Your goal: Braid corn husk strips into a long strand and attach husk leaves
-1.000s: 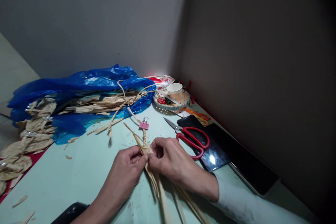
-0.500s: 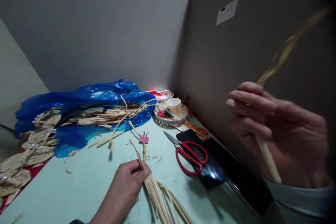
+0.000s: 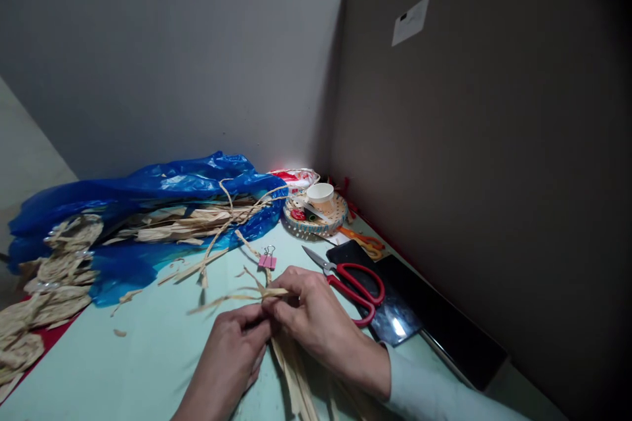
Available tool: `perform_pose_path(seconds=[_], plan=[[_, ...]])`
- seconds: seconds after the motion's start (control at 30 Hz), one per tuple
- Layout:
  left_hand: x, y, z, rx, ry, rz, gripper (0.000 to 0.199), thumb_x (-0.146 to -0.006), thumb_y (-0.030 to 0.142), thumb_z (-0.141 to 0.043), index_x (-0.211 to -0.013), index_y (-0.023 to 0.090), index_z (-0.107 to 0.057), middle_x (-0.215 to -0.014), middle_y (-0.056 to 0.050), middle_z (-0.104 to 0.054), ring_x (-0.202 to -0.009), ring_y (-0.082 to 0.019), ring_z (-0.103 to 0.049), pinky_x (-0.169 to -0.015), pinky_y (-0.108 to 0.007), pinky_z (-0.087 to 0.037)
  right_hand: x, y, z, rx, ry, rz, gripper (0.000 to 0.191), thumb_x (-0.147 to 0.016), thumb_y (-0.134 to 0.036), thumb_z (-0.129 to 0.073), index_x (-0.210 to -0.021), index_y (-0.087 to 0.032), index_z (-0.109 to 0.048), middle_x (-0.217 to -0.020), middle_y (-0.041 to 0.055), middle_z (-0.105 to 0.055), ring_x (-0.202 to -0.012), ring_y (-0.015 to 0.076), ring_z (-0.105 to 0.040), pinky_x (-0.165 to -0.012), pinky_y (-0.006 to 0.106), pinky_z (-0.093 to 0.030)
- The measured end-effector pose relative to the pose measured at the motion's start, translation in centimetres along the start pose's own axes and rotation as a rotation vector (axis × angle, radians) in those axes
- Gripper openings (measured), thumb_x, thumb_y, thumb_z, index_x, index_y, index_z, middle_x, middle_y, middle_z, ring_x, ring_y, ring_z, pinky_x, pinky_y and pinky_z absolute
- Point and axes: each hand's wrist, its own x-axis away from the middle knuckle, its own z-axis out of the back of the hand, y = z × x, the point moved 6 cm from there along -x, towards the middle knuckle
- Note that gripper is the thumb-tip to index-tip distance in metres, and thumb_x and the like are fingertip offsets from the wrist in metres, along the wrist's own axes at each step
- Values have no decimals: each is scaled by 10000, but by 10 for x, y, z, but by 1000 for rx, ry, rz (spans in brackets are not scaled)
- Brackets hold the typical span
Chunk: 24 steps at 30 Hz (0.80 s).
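We see a blue plastic bag [image 3: 148, 187] lying along the back left of the table [image 3: 143, 368], its side gaping toward us, with a pile of pale dry leaves [image 3: 178, 225] inside. Cords run across the bag's right end, their tails reaching the tabletop. At the far corner, a round woven tray [image 3: 316, 233] holds a paper cup [image 3: 320, 197] and a small red piece [image 3: 297, 214]; we cannot tell what the cup contains.

Our dry strips [image 3: 295, 378] are in the middle of the near part of the table, running down from our fingers toward the bottom edge of view. Our left hand [image 3: 234, 348] pinches them between thumb and fingers, and our right hand [image 3: 318, 319], touching it, pinches a strip folded across the top. Just beyond, a pink clip [image 3: 267, 263] grips the braid [image 3: 268, 276].

On our right, room is tight: red-handled scissors [image 3: 381, 288] lie partly over a phone [image 3: 399, 327], beside a long black slab [image 3: 451, 322] close to the brown wall [image 3: 484, 145]. On our left, a wide stretch of tabletop runs to the red edge [image 3: 56, 330], with only scraps on it.
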Motion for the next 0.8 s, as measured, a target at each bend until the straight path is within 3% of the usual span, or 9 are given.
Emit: perform_pose_path(seconds=[0.13,0.23,0.27,0.37,0.47,0.53,0.63,0.7,0.8], plan=[[3,-1,-3,41,-27,76,317,-619,414,-740,-750,129,-694,-292,129,-294,-266,-30,-177,-285,-163,-126,-7,1,17,-61,-9,-34,133,-858,-178,-519,-726,-173,-521,-751,-9,-551,-716,127,-497,-637,230,-344],[6,4,-2,57,-50,76,326,-661,412,-715,-809,124,-677,-312,117,-354,-269,-22,-211,-286,-141,-153,-14,4,57,-155,-27,-44,165,-913,-270,-447,-808,-168,-523,-724,8,-588,-671,134,-516,-624,238,-370],[7,7,-1,71,-50,57,320,-671,404,-712,-827,129,-664,-348,98,-419,-270,-15,-223,-282,-132,-161,-15,6,80,-144,35,-40,153,-910,-281,-442,-831,-170,-513,-713,9,-595,-643,135,-518,-602,237,-366],[9,14,3,140,-34,9,357,-667,407,-750,-876,164,-594,-542,36,-609,-283,9,-236,-262,-108,-182,-11,20,145,348,223,-117,210,-899,-269,-459,-716,-175,-503,-676,15,-571,-598,131,-485,-551,241,-305],[7,15,5,202,-57,40,420,-652,404,-788,-912,178,-549,-605,24,-647,-289,16,-241,-258,-98,-198,-3,34,179,699,333,-258,213,-863,-210,-515,-656,-182,-476,-615,22,-526,-556,135,-431,-533,281,-213],[6,15,3,228,-118,84,406,-642,380,-802,-885,155,-565,-585,23,-638,-290,18,-255,-267,-99,-208,-1,34,175,697,360,-248,223,-893,-258,-508,-683,-186,-481,-606,15,-506,-546,135,-406,-538,292,-198],[6,16,1,210,-185,140,319,-674,338,-785,-802,124,-586,-493,51,-562,-311,12,-274,-292,-101,-227,-5,19,140,453,279,-134,395,-984,-415,-362,-676,-194,-476,-603,-7,-481,-552,129,-402,-552,271,-249],[6,16,1,184,-187,164,268,-710,311,-754,-780,120,-580,-484,53,-544,-333,6,-285,-308,-101,-238,-5,8,106,205,124,-116,452,-998,-436,-322,-677,-183,-516,-609,-10,-491,-565,123,-418,-567,253,-290],[7,17,1,169,-185,163,226,-723,279,-717,-772,128,-557,-648,-15,-642,-364,7,-296,-308,-106,-239,4,-8,56,-88,-167,-131,400,-1003,-387,-354,-747,-170,-574,-672,-6,-545,-648,122,-474,-628,233,-349]])
